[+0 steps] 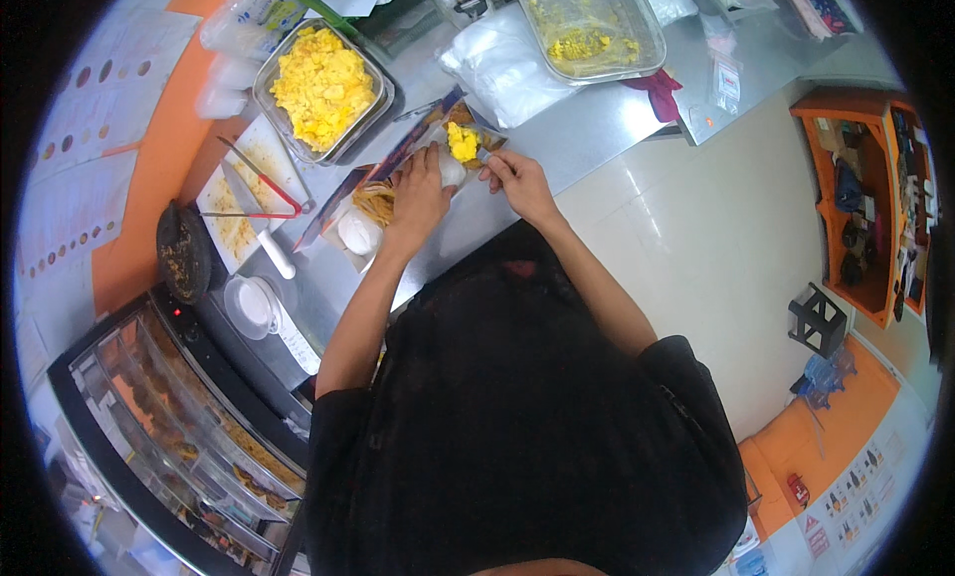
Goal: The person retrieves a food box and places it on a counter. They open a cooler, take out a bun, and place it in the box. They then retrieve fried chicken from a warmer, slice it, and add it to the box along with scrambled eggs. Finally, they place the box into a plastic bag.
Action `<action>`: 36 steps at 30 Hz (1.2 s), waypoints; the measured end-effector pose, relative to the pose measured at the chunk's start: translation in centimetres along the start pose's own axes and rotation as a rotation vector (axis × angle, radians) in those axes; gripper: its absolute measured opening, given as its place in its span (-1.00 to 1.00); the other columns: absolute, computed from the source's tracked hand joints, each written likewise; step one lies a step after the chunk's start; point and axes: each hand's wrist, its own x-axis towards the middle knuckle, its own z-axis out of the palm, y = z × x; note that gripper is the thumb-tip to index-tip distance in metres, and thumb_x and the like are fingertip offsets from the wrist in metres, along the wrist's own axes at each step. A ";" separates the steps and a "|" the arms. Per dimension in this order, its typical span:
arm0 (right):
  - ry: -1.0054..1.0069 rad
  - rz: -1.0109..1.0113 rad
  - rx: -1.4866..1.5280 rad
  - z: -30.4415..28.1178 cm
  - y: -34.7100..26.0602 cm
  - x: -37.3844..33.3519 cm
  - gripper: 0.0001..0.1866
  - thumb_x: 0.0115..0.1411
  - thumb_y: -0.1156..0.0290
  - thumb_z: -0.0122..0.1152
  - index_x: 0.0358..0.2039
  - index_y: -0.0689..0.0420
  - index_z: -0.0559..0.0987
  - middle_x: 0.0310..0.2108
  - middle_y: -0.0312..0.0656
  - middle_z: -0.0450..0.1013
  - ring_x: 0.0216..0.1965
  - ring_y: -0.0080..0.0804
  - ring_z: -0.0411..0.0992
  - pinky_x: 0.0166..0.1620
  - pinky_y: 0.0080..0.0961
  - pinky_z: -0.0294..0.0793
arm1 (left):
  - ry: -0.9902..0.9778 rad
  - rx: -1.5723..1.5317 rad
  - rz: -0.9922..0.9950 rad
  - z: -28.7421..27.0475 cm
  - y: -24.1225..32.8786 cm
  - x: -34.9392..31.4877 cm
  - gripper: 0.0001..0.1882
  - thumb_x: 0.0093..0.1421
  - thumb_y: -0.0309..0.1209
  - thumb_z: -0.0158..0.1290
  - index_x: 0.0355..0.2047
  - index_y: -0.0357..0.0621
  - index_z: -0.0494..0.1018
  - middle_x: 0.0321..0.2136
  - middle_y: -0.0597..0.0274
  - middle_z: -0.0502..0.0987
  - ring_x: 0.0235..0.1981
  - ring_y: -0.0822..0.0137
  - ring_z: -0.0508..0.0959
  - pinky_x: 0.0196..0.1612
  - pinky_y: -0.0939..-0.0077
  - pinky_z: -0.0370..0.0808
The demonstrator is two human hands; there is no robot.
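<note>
My right hand [519,183] pinches the short visible part of a metal utensil [483,155], apparently a spoon, beside yellow scrambled egg [463,140]. Its other end is hidden by the egg. My left hand [422,193] is curved round a white rounded mound [449,168], thumb on the near side; I cannot tell whether it is rice or a wrapped bundle. Both hands are over a row of open food boxes on the steel counter. Left of my left hand are brown strips of food [375,203] and a second white mound [359,234].
A glass dish of scrambled egg [323,89] stands at the back left, a nearly emptied one [594,29] at the back right. A knife [261,223] and red-handled tongs [284,210] lie on a cutting board [232,240]. A glass-fronted display case [179,397] is at left.
</note>
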 end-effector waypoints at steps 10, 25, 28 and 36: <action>-0.022 0.013 0.099 -1.1 0.0 0.2 -0.69 0.52 0.33 0.08 -0.21 0.32 0.65 -0.39 -0.24 0.59 -0.42 -0.59 0.44 -0.29 -0.52 0.55 | 0.062 0.005 -0.041 0.4 0.4 0.0 -0.10 0.20 -0.05 0.31 0.33 -0.45 0.23 0.15 -0.38 0.46 0.17 -0.24 0.52 0.15 -0.04 0.51; -0.005 0.015 0.069 -1.1 -0.8 0.0 -0.70 0.51 0.34 0.09 -0.16 0.35 0.64 -0.36 -0.21 0.63 -0.44 -0.57 0.45 -0.29 -0.52 0.55 | -0.004 -0.009 0.022 0.8 -0.9 0.4 -0.12 0.26 -0.06 0.24 0.34 -0.50 0.20 0.17 -0.31 0.39 0.14 -0.26 0.51 0.14 0.00 0.50; -0.011 0.017 0.073 -1.0 -0.6 0.1 -0.70 0.51 0.34 0.10 -0.14 0.35 0.64 -0.36 -0.20 0.63 -0.43 -0.58 0.46 -0.29 -0.52 0.55 | -0.032 0.064 -0.019 0.8 -0.5 0.4 -0.12 0.24 -0.12 0.26 0.36 -0.50 0.17 0.19 -0.27 0.36 0.13 -0.22 0.51 0.14 0.05 0.50; -0.046 0.027 0.003 -1.4 -0.2 0.3 -0.70 0.51 0.34 0.09 -0.14 0.34 0.64 -0.35 -0.20 0.63 -0.42 -0.58 0.46 -0.28 -0.52 0.57 | 0.154 0.189 0.033 0.5 2.1 -1.5 -0.22 0.18 -0.19 0.29 0.40 -0.01 0.31 0.22 -0.08 0.36 0.11 -0.09 0.44 0.15 0.05 0.46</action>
